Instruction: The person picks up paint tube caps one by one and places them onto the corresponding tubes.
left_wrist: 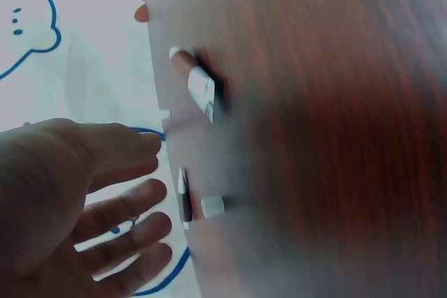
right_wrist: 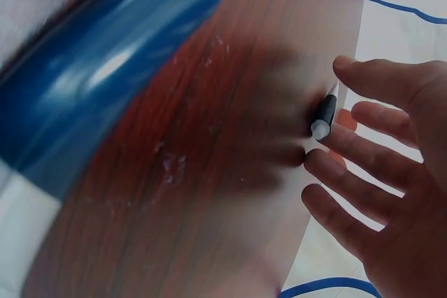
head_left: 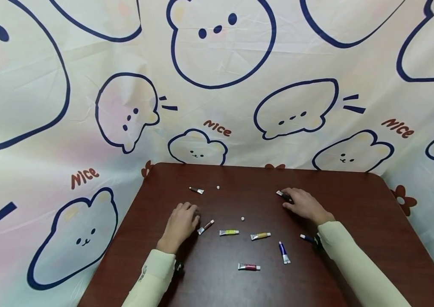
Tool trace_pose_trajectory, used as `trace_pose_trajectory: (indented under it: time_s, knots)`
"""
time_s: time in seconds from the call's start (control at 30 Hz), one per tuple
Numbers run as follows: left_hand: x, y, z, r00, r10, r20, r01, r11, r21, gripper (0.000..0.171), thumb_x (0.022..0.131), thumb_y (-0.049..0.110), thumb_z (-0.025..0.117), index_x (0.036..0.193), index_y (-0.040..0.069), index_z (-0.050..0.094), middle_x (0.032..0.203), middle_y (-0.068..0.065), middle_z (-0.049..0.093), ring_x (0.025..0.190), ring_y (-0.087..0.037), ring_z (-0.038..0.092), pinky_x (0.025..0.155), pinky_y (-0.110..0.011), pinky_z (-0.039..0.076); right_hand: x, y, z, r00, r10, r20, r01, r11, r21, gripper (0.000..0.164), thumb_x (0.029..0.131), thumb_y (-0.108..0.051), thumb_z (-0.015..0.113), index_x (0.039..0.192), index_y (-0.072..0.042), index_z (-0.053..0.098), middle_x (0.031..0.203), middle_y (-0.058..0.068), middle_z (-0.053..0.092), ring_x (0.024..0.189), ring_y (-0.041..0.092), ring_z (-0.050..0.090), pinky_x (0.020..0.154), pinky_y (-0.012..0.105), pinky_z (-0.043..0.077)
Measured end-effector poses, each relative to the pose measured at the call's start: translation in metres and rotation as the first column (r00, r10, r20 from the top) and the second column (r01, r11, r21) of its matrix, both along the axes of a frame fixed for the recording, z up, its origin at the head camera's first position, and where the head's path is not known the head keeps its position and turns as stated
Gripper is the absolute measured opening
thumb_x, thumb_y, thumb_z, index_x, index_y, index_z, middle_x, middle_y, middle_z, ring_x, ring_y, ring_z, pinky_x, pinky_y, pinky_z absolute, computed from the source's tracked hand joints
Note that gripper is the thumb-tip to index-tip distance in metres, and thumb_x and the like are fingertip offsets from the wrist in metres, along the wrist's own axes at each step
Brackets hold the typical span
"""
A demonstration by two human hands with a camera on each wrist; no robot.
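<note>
My left hand point(head_left: 180, 224) hovers low over the table's left side, fingers loosely bent and holding nothing. Just right of it lies a paint tube with a brown band point(head_left: 206, 227), which the left wrist view shows as a brown tube point(left_wrist: 195, 82) apart from the fingers. My right hand point(head_left: 305, 204) is at the far right over a black paint tube point(head_left: 285, 196). In the right wrist view, thumb and fingers are spread around this black tube point(right_wrist: 325, 113), with no clear grip. Under the right wrist lies a dark blue tube point(head_left: 307, 238), large in the right wrist view.
On the brown table point(head_left: 217, 290) lie yellow point(head_left: 229, 233), ochre point(head_left: 260, 236), violet point(head_left: 284, 253) and red tubes point(head_left: 249, 267). A dark brown tube point(head_left: 196, 190) lies farther back. Two small white pieces point(head_left: 242, 218) rest mid-table. A printed cloth point(head_left: 217, 106) hangs behind.
</note>
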State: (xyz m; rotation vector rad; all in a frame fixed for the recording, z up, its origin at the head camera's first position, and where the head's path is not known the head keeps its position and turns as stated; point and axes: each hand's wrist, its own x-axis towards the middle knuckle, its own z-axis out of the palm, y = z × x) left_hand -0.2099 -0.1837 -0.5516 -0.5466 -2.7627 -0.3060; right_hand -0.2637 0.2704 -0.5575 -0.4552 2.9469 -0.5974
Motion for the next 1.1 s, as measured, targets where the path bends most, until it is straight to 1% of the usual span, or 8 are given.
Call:
trace_pose_trajectory:
  time_s: [0.13, 0.23, 0.37, 0.47, 0.57, 0.77, 0.97, 1.1]
  knots:
    - [0.003, -0.007, 0.002, 0.994, 0.052, 0.096, -0.050, 0.999, -0.018, 0.026, 0.095, 0.020, 0.086, 0.117, 0.009, 0.079, 0.116, -0.015, 0.073, 0.106, -0.037, 0.067, 0.091, -0.054, 0.059, 0.002, -0.002, 0.000, 0.999, 0.014, -0.034, -0.014, 1.000, -0.001, 0.049, 0.105, -0.020, 0.073, 0.148, 0.001, 0.061, 0.142, 0.026, 0.066, 0.129, 0.043, 0.066, 0.107, 0.063, 0.054]
    - [0.004, -0.010, 0.003, 0.986, 0.073, 0.149, -0.069, 0.997, -0.036, 0.030, 0.094, 0.021, 0.087, 0.121, 0.009, 0.078, 0.119, -0.016, 0.073, 0.108, -0.038, 0.067, 0.093, -0.055, 0.058, 0.002, -0.002, -0.001, 0.997, 0.028, -0.066, -0.027, 1.000, 0.010, 0.041, 0.107, -0.016, 0.069, 0.145, 0.000, 0.064, 0.132, 0.023, 0.070, 0.116, 0.038, 0.070, 0.099, 0.058, 0.058]
    - [0.006, -0.011, 0.003, 0.986, 0.070, 0.150, -0.063, 0.997, -0.049, 0.031, 0.092, 0.017, 0.088, 0.121, 0.009, 0.078, 0.117, -0.016, 0.073, 0.106, -0.038, 0.068, 0.091, -0.054, 0.059, 0.001, -0.004, 0.001, 0.995, 0.060, -0.085, -0.055, 0.997, 0.058, 0.034, 0.109, -0.006, 0.062, 0.142, -0.002, 0.066, 0.118, 0.017, 0.070, 0.101, 0.029, 0.067, 0.089, 0.050, 0.059]
    - [0.006, -0.012, 0.003, 0.989, 0.063, 0.135, -0.057, 0.997, -0.051, 0.030, 0.091, 0.013, 0.089, 0.118, 0.008, 0.078, 0.113, -0.016, 0.074, 0.101, -0.037, 0.069, 0.087, -0.053, 0.060, 0.000, -0.005, 0.003, 0.994, 0.084, -0.070, -0.077, 0.992, 0.099, 0.037, 0.107, 0.001, 0.060, 0.143, -0.006, 0.067, 0.115, 0.015, 0.068, 0.100, 0.027, 0.064, 0.089, 0.049, 0.059]
    - [0.007, -0.012, 0.002, 0.988, 0.066, 0.141, -0.060, 0.997, -0.047, 0.027, 0.091, 0.010, 0.088, 0.116, 0.007, 0.078, 0.111, -0.016, 0.074, 0.098, -0.036, 0.070, 0.085, -0.053, 0.060, 0.000, -0.006, 0.006, 0.994, 0.093, -0.055, -0.086, 0.989, 0.123, 0.040, 0.106, 0.004, 0.061, 0.143, -0.008, 0.068, 0.115, 0.014, 0.066, 0.100, 0.026, 0.063, 0.091, 0.049, 0.059]
    - [0.006, -0.011, 0.002, 0.988, 0.070, 0.136, -0.064, 0.997, -0.046, 0.022, 0.091, 0.006, 0.087, 0.111, 0.006, 0.078, 0.104, -0.015, 0.075, 0.091, -0.034, 0.071, 0.080, -0.051, 0.061, -0.003, -0.005, 0.006, 0.992, 0.111, -0.067, -0.101, 0.985, 0.143, 0.033, 0.106, 0.001, 0.063, 0.136, -0.007, 0.073, 0.111, 0.012, 0.066, 0.095, 0.024, 0.060, 0.086, 0.044, 0.057]
    - [0.006, -0.010, -0.001, 0.993, 0.064, 0.103, -0.058, 0.996, -0.060, 0.018, 0.090, 0.006, 0.087, 0.106, 0.005, 0.078, 0.098, -0.014, 0.075, 0.086, -0.033, 0.071, 0.076, -0.049, 0.062, -0.005, -0.004, -0.001, 0.982, 0.129, -0.138, -0.106, 0.981, 0.165, 0.024, 0.101, -0.002, 0.074, 0.125, -0.005, 0.075, 0.111, 0.013, 0.071, 0.099, 0.029, 0.067, 0.088, 0.050, 0.061]
    - [0.006, -0.010, -0.003, 0.993, 0.081, 0.080, -0.076, 0.995, -0.061, 0.016, 0.091, 0.006, 0.087, 0.103, 0.005, 0.077, 0.094, -0.014, 0.074, 0.084, -0.033, 0.071, 0.074, -0.049, 0.062, -0.008, -0.005, -0.005, 0.971, 0.147, -0.189, -0.109, 0.975, 0.196, 0.020, 0.100, -0.005, 0.077, 0.120, -0.005, 0.077, 0.111, 0.014, 0.074, 0.099, 0.033, 0.070, 0.086, 0.050, 0.062]
